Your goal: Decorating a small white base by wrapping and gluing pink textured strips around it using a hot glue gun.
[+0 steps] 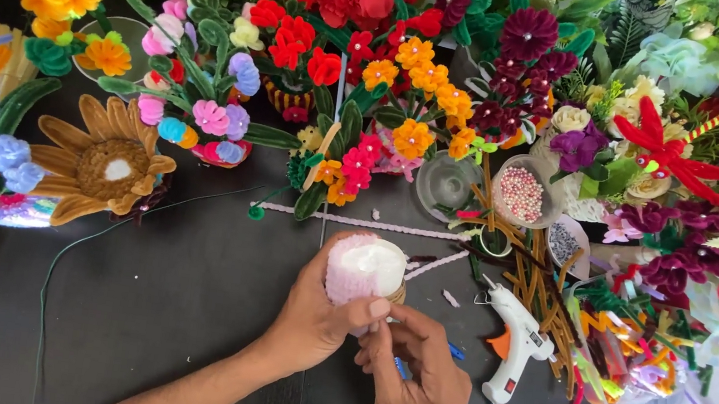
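Head view, looking straight down at a dark bench (136, 312) crowded along its far edge with bright pipe-cleaner flowers. The person's left hand (319, 311) grasps a pale pink fuzzy roll (363, 269) with a smooth white top, fingers wrapped round its side, just above the bench centre. The right hand (417, 369) sits just below it, fingertips pinched against the roll's lower edge, apparently on a thin blue piece that shows beneath the fingers. The step in hand looks like wrapping or fixing the fuzzy covering round a core; the next move likely calls for a steady left grip while the right presses or feeds material at the base. A white glue gun (518, 340) lies just right of the hands, its cord running off the lower edge. A clear bowl of pale beads (522, 193) stands beyond it, near a brown sunflower-shaped piece (108, 164) far to the left.

Hard to make out: the underside of the roll, what the right fingers truly pinch, and whether the blue piece is wire or a tool. Both forearms are cut off at the bottom edge
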